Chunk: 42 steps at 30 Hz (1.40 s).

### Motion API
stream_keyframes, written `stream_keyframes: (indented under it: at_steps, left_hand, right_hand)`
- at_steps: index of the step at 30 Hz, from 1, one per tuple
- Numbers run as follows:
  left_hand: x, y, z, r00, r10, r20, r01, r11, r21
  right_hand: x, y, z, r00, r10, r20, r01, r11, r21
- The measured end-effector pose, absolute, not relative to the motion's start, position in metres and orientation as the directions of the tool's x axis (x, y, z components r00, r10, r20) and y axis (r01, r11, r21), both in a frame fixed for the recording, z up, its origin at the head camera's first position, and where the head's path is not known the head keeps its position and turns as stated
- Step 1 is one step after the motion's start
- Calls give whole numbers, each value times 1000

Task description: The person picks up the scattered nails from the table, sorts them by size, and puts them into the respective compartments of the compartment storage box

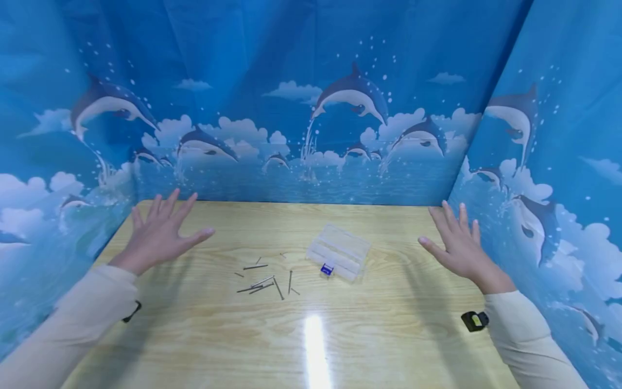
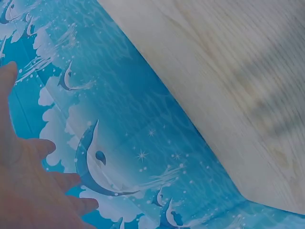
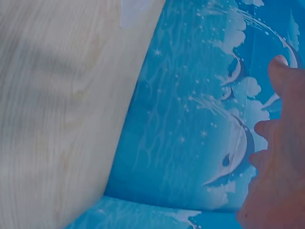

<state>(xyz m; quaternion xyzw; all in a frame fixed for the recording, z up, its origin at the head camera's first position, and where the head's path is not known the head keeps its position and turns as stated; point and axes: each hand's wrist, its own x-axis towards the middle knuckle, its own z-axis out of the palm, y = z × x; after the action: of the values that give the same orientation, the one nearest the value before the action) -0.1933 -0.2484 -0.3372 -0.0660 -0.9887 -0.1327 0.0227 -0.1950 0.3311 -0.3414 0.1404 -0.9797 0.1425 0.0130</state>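
Note:
My left hand (image 1: 157, 237) hovers over the left side of the table with its fingers spread, holding nothing. On the right, my right hand (image 1: 457, 248) is likewise raised, fingers apart and touching nothing. Between them lie several loose nails or screws (image 1: 262, 285) of different lengths, scattered left of the middle. A clear plastic case (image 1: 340, 249) with a blue latch (image 1: 327, 269) rests just right of them; whether it holds anything cannot be made out. In the wrist views, only parts of the left hand (image 2: 38, 191) and the right hand (image 3: 281, 157) show.
A light wood-grain table (image 1: 233, 346) spans the area below the hands. Blue curtains (image 1: 291, 65) printed with dolphins stand along its back and both sides. A bright glare strip (image 1: 316, 351) lies on the tabletop near the front.

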Motion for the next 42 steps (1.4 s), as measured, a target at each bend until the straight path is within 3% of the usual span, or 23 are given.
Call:
stream_keyframes:
  at_steps: [23,42]
  left_hand:
    - [-184,-235,-380,-982,185,27,182,918,352]
    - [-173,-221,-412,-971,235,32,226,877,424]
  right_hand:
    - [-216,250,-422,-890,-447,88,-441,798,-412]
    - [-212,214,-464,-891,-452,30,-406,768,-494]
